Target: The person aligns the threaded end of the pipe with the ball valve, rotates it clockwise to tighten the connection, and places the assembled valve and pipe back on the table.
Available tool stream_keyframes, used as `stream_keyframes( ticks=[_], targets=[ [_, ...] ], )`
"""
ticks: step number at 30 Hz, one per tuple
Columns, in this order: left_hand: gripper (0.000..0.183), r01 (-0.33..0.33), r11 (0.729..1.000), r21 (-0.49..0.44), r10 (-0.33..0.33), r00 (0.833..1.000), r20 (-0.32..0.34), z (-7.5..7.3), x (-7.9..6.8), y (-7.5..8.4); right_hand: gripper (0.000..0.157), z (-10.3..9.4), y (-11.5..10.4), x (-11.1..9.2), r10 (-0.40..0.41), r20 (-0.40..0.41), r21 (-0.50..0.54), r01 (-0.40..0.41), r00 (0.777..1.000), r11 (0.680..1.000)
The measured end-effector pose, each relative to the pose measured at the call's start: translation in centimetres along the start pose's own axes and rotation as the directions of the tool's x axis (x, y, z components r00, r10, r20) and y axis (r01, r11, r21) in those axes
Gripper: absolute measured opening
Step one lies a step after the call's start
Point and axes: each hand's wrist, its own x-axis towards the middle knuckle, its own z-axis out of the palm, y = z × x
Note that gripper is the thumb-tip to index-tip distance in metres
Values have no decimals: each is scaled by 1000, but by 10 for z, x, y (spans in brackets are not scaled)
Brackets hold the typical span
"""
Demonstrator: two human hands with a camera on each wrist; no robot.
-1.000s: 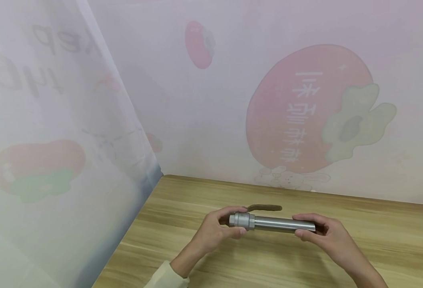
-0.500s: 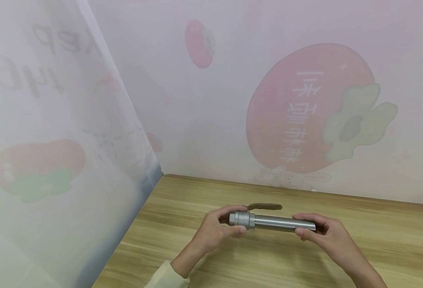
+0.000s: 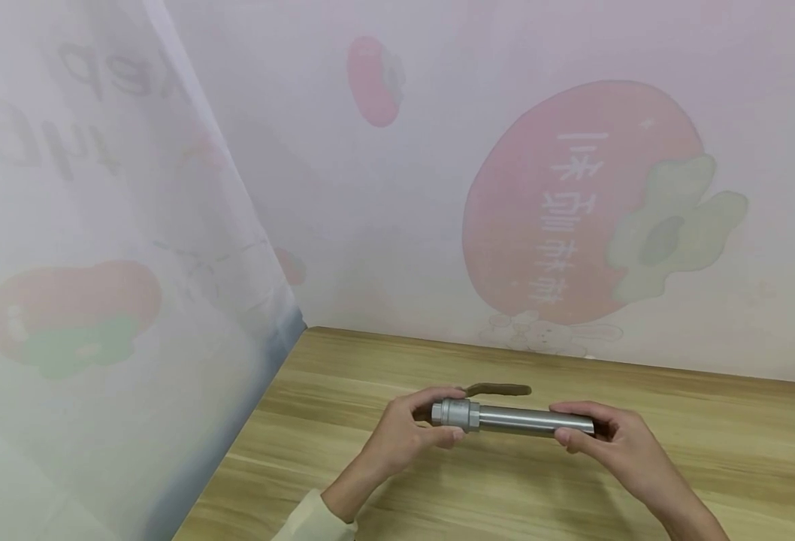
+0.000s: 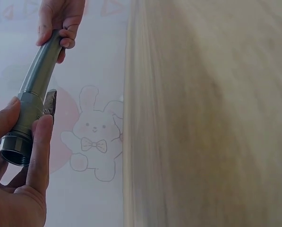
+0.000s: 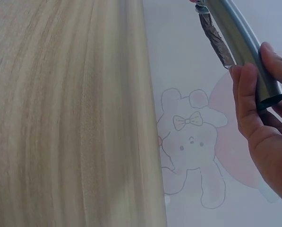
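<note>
A metal ball valve (image 3: 457, 414) is joined end to end with a straight steel pipe (image 3: 529, 421), held level above the table in the head view. My left hand (image 3: 407, 428) grips the valve body between thumb and fingers. The valve's brownish lever handle (image 3: 499, 388) points right, alongside the pipe. At the pipe's far right end my right hand (image 3: 617, 439) holds it between thumb and fingers. In the left wrist view the threaded open mouth of the valve (image 4: 16, 150) faces the camera. The right wrist view shows the pipe's open end (image 5: 271, 100) beside my palm.
Below the hands lies a wood-grain table (image 3: 343, 361). Behind it hangs a pale curtain (image 3: 411, 225) with persimmon and rabbit prints, and another curtain panel (image 3: 100, 210) runs along the left side. The table's back edge meets the curtain.
</note>
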Motion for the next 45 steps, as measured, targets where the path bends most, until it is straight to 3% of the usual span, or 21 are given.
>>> stream_keyframes(
  ticks=[5,12,16,19,24,29,38,45],
  targets=[
    [46,-13,998,60,13,1000,-4,2,-1,1,36,-3,2,-1,-14,18,3,14,1000,1000],
    [49,-41,977,211,40,999,8,4,1,5,32,-10,4,-4,-105,49,-25,106,993,994],
    [53,-54,958,283,40,998,55,6,6,6,32,-13,2,-7,-145,19,-114,147,989,983],
    [56,-68,937,344,40,995,87,7,11,8,32,-15,1,-7,-222,-11,-241,213,975,947],
    [57,-110,874,472,65,992,111,6,21,14,37,-17,1,1,-368,-10,-433,327,930,840],
    [55,-185,791,584,104,980,169,6,33,21,42,-22,3,7,-460,28,-517,407,887,753],
    [53,-250,666,703,144,967,208,9,55,23,41,-28,14,26,-502,143,-583,483,853,654],
    [53,-272,540,797,126,962,243,18,76,21,38,-35,28,37,-486,152,-630,463,861,624]
  ],
)
